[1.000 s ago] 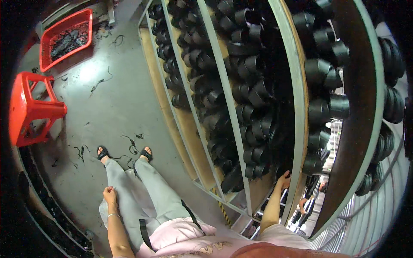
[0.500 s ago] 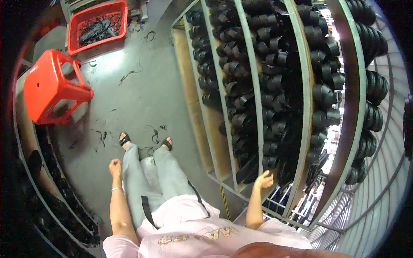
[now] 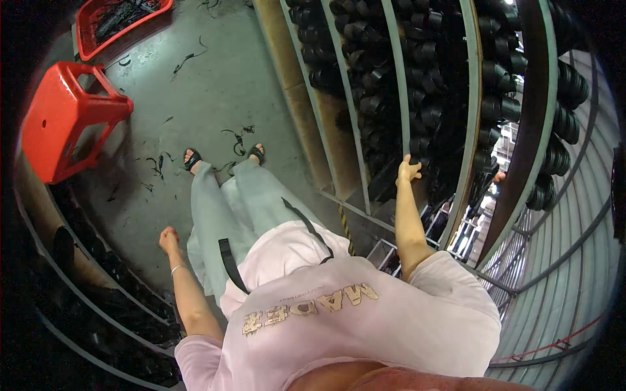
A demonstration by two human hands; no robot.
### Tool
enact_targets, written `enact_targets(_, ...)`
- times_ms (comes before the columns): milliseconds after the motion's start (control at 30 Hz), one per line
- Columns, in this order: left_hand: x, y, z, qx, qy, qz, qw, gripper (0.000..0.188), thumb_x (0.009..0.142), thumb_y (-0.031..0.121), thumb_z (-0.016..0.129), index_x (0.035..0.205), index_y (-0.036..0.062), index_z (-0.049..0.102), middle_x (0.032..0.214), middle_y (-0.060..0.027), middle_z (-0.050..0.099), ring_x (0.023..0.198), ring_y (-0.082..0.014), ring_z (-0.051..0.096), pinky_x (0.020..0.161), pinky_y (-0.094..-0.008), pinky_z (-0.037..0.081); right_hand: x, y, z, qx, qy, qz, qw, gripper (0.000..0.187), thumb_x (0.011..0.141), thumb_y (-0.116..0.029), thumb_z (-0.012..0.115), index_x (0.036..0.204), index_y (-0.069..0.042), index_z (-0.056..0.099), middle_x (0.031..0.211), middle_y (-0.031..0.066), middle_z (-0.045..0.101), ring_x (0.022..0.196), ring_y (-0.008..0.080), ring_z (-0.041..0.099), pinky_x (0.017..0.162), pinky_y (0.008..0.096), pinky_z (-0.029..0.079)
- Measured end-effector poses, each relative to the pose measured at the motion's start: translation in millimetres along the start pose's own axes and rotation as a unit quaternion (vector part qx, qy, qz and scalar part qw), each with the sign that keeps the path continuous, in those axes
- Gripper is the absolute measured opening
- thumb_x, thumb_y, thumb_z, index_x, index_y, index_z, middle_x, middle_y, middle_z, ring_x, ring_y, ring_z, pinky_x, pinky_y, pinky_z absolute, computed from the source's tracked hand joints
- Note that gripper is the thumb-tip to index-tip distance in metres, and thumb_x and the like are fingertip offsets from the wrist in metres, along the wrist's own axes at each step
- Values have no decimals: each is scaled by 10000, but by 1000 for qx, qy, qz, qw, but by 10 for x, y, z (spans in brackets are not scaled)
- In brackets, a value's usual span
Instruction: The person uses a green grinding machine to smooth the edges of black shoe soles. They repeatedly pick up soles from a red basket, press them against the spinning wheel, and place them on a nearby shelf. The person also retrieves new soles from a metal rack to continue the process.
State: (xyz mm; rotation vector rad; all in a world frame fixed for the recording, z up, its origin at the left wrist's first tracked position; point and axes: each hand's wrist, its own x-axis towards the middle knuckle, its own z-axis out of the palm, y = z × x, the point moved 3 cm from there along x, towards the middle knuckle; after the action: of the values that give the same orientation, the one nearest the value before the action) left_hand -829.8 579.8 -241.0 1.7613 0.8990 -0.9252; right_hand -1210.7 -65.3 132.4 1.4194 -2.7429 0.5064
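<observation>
My left hand hangs low at my left side, its fingers curled in and nothing visible in them. My right hand reaches out at the rack on the right, with its fingers partly apart. It is beside a grey-green rack upright, close to the lower black rolled pieces; whether it touches them I cannot tell. The rack's shelves hold stacks of these curled, glossy black pieces, and no piece shows in the hand.
A red plastic stool stands at the left, with a red basket of black scraps beyond it. Black strips litter the grey floor. Another rack with black goods runs along the lower left. Coiled black pieces hang at the far right.
My right hand has moved forward to the rack and its arm has straightened. My left hand has shifted slightly left. The stool and basket sit further left and higher in view.
</observation>
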Motion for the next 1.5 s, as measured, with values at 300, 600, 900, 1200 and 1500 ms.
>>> enact_targets(300, -91, 230, 227, 2, -33, -26, 999, 127, 789, 27, 562, 891, 35, 637, 679, -28, 582, 517, -92, 510, 449, -226, 398, 210, 125, -88, -54, -100, -37, 993, 905, 807, -326, 740, 1479, -58, 197, 1468, 296, 155, 1309, 432, 337, 1066, 423, 350)
enact_targets(600, 226, 1207, 664, -1, -132, 78, 988, 149, 848, 32, 581, 991, -3, 596, 737, -27, 590, 576, -87, 530, 489, -215, 415, 30, 357, -358, 17, 19, -147, 989, 653, 809, -193, 728, 1352, -23, 406, 1379, 249, 296, 1208, 372, 447, 1001, 413, 432)
enact_targets(900, 161, 1721, 1031, 131, -126, 112, 977, 131, 878, 47, 585, 996, 1, 617, 755, -26, 602, 581, -89, 533, 492, -221, 425, -1021, 1058, 421, 9, -132, -373, 918, 327, 772, 3, 664, 1086, -22, 577, 1124, 180, 494, 1035, 335, 526, 897, 383, 440)
enact_targets(1200, 66, 1496, 1398, 152, -104, 104, 977, 56, 900, 54, 578, 945, 29, 599, 765, 11, 563, 641, -70, 510, 556, -222, 415, -994, 934, 2147, -115, -390, -204, 891, 358, 769, -170, 733, 1097, -62, 643, 1064, 174, 651, 983, 266, 640, 848, 372, 506)
enact_targets(1500, -224, -204, 1666, 216, -68, -256, 940, 239, 858, 271, 666, 1030, 126, 586, 878, -11, 597, 747, -140, 541, 594, -323, 499, -2, 246, 3694, -205, -288, -104, 930, 553, 909, -402, 568, 1399, -180, 440, 1438, 266, 279, 1296, 400, 365, 1064, 418, 337)
